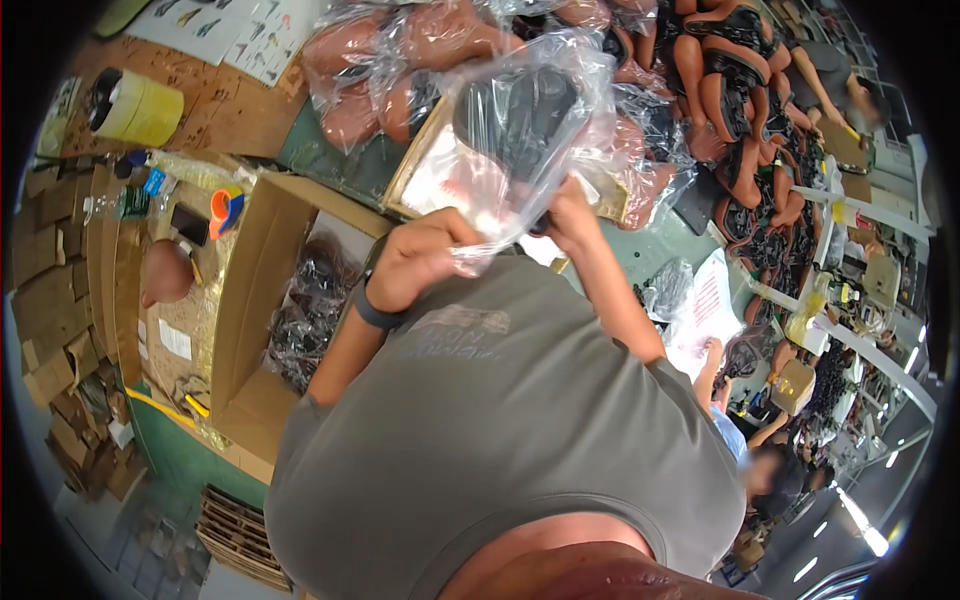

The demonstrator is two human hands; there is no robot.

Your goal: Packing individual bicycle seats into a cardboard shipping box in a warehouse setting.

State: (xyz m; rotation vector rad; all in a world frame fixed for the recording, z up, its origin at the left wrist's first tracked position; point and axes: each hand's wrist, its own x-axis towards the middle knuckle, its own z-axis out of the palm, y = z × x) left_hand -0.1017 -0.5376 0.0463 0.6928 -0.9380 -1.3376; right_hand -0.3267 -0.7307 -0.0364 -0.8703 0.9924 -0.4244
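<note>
A clear plastic bag [585, 85] with a dark pair of shoes [515, 115] inside is held up in front of me. My left hand [420, 258] is closed on the gathered edge of the bag near my chest, and a dark band circles that wrist. Along the bag's right side, my right hand [570, 212] has its fingers curled on the plastic. Part of that hand's grip is hidden. Behind the bag, a shallow tray [405, 180] with pale paper in it lies on the green table.
At left stands an open cardboard box [250, 310] holding bagged dark items [310, 320]. Brown foot-shaped forms [350, 50], some in plastic, heap at the back; more with black shoes pile at right [740, 90]. A co-worker's hand [710, 360] touches white plastic [705, 310]. A yellow container [145, 108] lies left.
</note>
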